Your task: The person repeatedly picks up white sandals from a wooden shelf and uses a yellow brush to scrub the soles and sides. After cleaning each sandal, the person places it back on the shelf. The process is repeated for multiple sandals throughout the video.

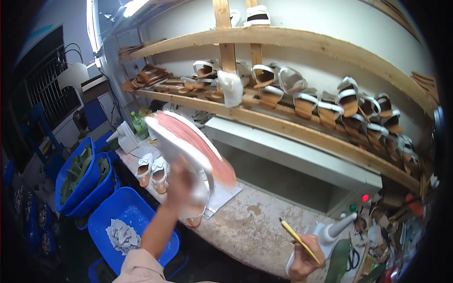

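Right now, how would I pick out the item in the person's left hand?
Start at the stained workbench below the sandal shelves. Above its left end, the left hand lifts a blurred sandal, sole up. Unlike the shelved pairs, its sole is pinkish orange with a white edge.

The left hand [181, 181] is raised high on an upright forearm that rises from a beige sleeve at the lower edge, its fingers closed in a grip, blurred. The right hand [304, 262] sits low near the lower edge, fingers curled shut in a pinch.
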The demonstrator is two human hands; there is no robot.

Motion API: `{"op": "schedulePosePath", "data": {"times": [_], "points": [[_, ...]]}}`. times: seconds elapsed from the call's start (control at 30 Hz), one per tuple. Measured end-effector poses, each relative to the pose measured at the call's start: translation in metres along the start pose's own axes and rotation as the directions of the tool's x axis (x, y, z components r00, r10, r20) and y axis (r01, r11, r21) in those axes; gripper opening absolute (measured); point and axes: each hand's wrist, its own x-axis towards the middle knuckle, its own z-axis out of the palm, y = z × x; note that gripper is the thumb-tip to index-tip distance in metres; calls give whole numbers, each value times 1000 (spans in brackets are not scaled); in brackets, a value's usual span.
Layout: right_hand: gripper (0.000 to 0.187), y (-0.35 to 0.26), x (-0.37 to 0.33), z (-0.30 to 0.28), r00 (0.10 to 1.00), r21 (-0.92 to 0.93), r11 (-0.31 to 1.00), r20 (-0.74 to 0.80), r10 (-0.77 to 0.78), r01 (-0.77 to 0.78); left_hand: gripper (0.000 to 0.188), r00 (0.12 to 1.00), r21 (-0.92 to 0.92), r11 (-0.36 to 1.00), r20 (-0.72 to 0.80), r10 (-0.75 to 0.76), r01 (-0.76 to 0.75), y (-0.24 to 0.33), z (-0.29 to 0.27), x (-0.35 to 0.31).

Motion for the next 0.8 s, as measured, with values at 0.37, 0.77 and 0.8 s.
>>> {"op": "schedulePosePath", "data": {"times": [0.37,0.77,0.8], "points": [[17,-46,107,-20,923,-58,922,26,384,-382,66,560,407,566,-147,815,-717,161,100,407],[21,-78,174,-12,796,-156,783,-40,604,-602,87,833,939,269,33,553,-215,146,151,488],[21,-80,177,-8,796,-150,784,-33,605,-602,86,846,965,185,60,529,-185,142,151,492]]}}
